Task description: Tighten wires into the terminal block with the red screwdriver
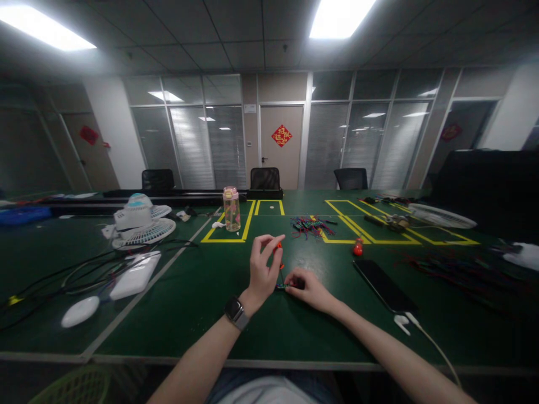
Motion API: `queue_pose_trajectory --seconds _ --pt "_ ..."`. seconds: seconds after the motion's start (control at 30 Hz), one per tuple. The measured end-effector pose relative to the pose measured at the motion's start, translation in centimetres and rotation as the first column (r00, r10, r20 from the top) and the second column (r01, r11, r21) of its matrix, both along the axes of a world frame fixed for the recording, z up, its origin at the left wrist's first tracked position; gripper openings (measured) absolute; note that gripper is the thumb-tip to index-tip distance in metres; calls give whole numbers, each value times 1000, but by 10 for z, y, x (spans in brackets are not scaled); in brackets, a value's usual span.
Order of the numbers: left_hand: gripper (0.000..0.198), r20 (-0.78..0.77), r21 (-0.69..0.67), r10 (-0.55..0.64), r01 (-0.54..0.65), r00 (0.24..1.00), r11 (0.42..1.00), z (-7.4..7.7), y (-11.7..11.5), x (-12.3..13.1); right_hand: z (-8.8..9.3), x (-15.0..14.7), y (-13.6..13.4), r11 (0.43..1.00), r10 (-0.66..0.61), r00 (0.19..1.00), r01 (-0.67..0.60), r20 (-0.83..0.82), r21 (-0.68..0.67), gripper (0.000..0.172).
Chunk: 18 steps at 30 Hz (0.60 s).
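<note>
My left hand (263,272), with a watch on its wrist, is closed around a small screwdriver (282,266) with orange-red parts on it. The tool stands nearly upright, its thin shaft pointing down at a small green circuit board (280,287) on the table. Thumb and fingers of my right hand (309,287) pinch the right edge of that board. Part of the board is hidden by my fingers, and the exact spot where the tip meets it is too small to make out.
Beyond my hands lies a pile of wired boards (311,226). A red-orange object (357,247) and a black phone (383,286) with a cable are on the right. A bottle (231,210), white fans (143,221), a white box (137,275) and a mouse (80,312) stand leftward.
</note>
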State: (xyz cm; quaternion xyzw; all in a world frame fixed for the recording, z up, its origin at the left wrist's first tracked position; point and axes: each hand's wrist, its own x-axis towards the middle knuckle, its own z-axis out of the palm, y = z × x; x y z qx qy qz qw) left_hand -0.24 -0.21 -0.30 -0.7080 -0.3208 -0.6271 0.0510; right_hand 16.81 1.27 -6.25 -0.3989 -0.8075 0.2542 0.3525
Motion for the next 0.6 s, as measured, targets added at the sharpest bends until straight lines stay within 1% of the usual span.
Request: queue_pose_trajectory --seconds 0.07,0.13,0.3,0.37,0.43,0.53,0.6 --pt "36 -15 -15 -26 26 1000 1000 0 0 0 0 0 0 1000 1 1000 -1 -4 -3 10" --pt "37 -10 -11 -32 32 999 999 0 0 -1 1 0 -1 1000 3 1000 -3 -8 -5 10" --pt "26 33 18 44 -44 999 999 2 1 0 0 1 -1 1000 0 1000 0 -3 0 9" --pt "24 31 31 53 -54 998 998 3 0 0 0 1 -1 1000 0 1000 0 -2 -3 9" --pt "26 15 26 27 -28 1000 999 3 -1 0 0 1 -1 1000 4 1000 -4 -9 -4 9" --pt "35 4 -5 -18 18 1000 1000 3 -2 -2 1 1 -1 1000 10 1000 -10 -14 -3 8" --pt "36 12 -9 -29 29 1000 1000 2 -1 -2 1 0 -2 1000 5 1000 -5 -11 -1 8"
